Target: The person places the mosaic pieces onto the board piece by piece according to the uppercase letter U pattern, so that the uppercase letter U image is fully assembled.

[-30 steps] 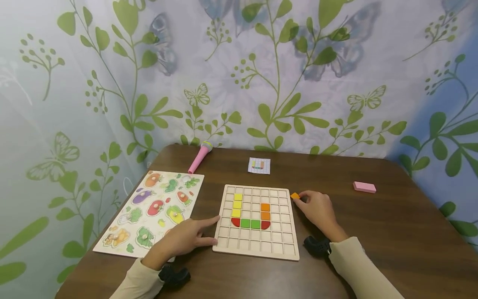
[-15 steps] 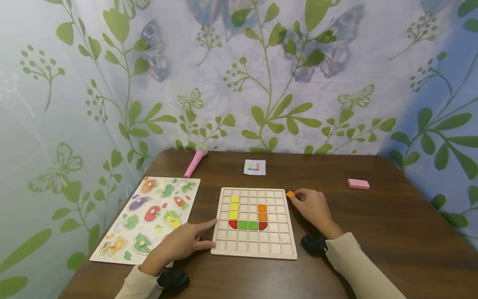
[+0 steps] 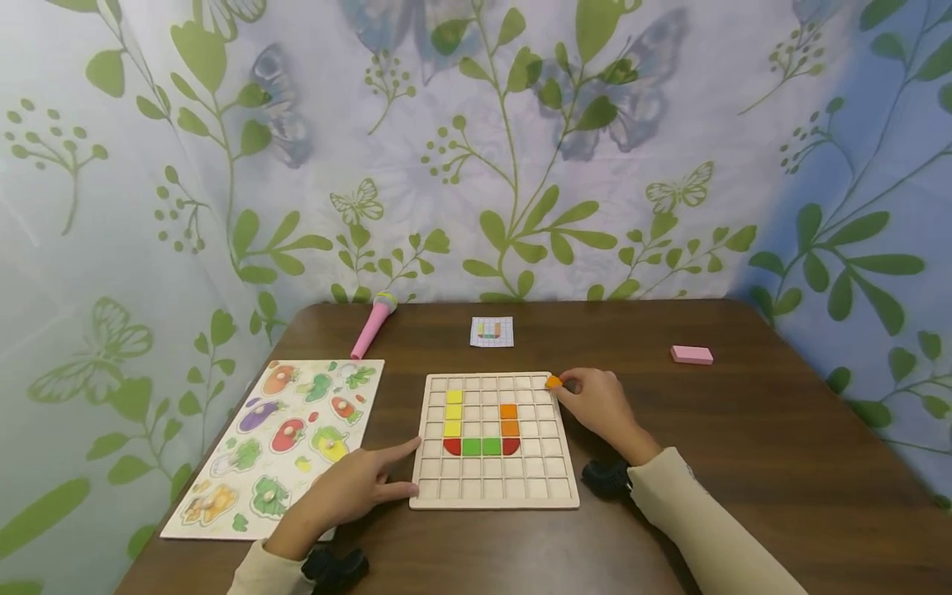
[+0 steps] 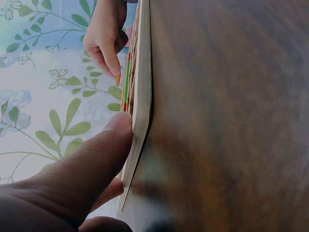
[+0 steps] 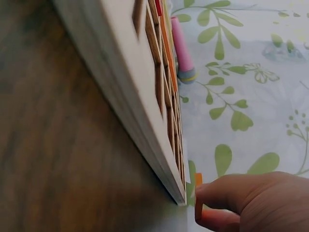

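A pale wooden grid board [image 3: 535, 488] lies in the middle of the table. Yellow, red, green and orange tiles [image 3: 509, 428] form a U in its cells. My left hand [image 3: 349, 493] touches the board's left edge with extended thumb and index finger; the left wrist view shows the thumb [image 4: 108, 140] against the rim. By the board's far right corner, my right hand [image 3: 598, 406] pinches a small orange tile [image 3: 553, 382] between thumb and fingertip. That tile [image 5: 198, 195] appears in the right wrist view, raised apart from the board, its face partly covered by the fingers.
Left of the grid board lies a vegetable puzzle board [image 3: 223, 529], partly under my left hand. Behind stand a pink toy microphone [image 3: 372, 326], lying down, and a small card [image 3: 492, 331] printed with a coloured U. A pink block [image 3: 692, 355] lies at the right.
My right hand has carried the orange tile slightly left, from beside the board to its far right corner. The left hand stays at the board's edge. The head view has shifted a little right.
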{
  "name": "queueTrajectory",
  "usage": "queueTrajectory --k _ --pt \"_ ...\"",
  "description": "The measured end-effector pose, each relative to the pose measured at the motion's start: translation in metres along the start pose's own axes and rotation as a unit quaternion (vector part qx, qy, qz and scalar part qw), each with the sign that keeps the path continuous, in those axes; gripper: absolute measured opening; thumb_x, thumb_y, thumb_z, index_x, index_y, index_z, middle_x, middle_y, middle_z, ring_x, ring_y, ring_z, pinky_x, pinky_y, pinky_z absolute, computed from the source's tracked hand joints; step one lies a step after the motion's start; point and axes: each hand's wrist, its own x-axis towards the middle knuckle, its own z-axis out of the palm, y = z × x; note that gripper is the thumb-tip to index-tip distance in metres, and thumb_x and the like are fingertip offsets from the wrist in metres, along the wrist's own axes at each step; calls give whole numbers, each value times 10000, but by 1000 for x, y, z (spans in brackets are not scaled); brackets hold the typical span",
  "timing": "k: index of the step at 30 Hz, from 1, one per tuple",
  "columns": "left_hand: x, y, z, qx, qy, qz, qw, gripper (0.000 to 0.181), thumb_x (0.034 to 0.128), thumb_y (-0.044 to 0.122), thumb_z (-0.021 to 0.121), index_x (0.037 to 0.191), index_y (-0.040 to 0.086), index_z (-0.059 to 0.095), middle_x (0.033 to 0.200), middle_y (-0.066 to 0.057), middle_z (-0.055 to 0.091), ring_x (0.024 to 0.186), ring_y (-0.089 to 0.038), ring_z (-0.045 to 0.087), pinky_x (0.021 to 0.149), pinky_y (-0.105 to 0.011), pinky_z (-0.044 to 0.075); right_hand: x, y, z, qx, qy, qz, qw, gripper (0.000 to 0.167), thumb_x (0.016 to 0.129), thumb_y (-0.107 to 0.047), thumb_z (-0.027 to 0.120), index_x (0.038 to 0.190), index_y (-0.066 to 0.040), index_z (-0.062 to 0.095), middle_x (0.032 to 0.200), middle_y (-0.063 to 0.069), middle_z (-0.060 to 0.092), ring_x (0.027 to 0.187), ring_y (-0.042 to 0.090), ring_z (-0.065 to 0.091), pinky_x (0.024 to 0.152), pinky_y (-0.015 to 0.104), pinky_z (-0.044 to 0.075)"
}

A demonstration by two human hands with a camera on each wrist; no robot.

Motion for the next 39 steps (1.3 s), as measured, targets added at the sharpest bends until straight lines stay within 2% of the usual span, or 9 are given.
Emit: queueTrajectory --k 6,15,26,31,39 --pt "-4 -2 1 -56 -49 -12 10000 759 901 620 670 1548 272 483 561 98 431 478 -61 364 493 -262 357 0 -4 8 123 -199 -176 9996 262 935 -261 758 1097 -56 783 483 -51 359 396 116 291 416 270 270" --pt "-3 -1 1 -4 -52 -2 10000 749 906 609 673 1546 267 487 568 99 439 481 -63 378 494 -264 363 5 -12 11 127 -552 -476 9973 281 952 -248 726 1145 -50 773 511 -55 365 438 106 268 470 277 266" --pt "-2 1 -1 -17 -24 -16 10000 748 904 611 675 1547 280 484 568 93 437 479 -69 369 492 -263 348 12 -32 14 250 -935 -527 9939 256 937 -226 749 1132 -62 784 499 -48 372 438 112 289 476 266 263" --pt "-1 2 -1 -16 -16 -3 10000 747 904 610 675 1547 280 484 568 93 440 475 -69 375 486 -264 349 15 -35 20 366 -1114 -395 9923 271 948 -269 751 1143 -84 784 495 -55 371 430 99 273 464 256 248" --pt "0 2 -2 -20 -28 24 10000 739 913 598 672 1548 272 483 563 92 438 469 -69 374 483 -264 351 17 -37 29 458 -1111 -683 9904 261 935 -307 770 1106 -112 791 506 -53 388 438 101 299 484 269 279"
